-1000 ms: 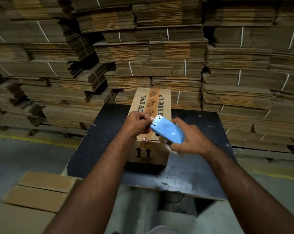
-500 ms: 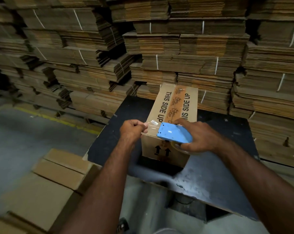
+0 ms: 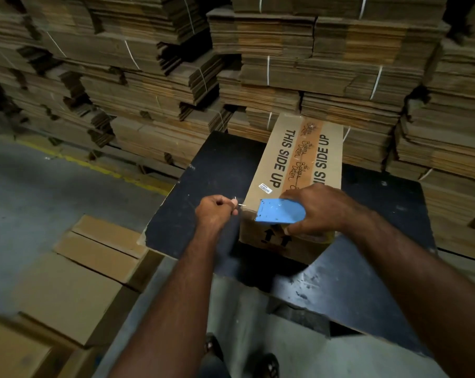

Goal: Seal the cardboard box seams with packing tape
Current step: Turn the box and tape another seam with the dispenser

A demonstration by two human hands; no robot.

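- We note one cardboard box [image 3: 299, 165] on the black table [image 3: 217, 170], printed "THIS SIDE UP", brown tape [image 3: 301, 156] along its top seam.
- One blue tape dispenser [image 3: 280, 214], gripped by the right hand [image 3: 316, 211] at the box's near edge.
- Left hand [image 3: 217, 214] pinches a thin tape end.

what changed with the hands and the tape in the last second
The left hand drew away to the left from the tape dispenser, pinching the tape end and stretching it across the box's near edge. The right hand kept its grip on the dispenser. The box stayed on the table.
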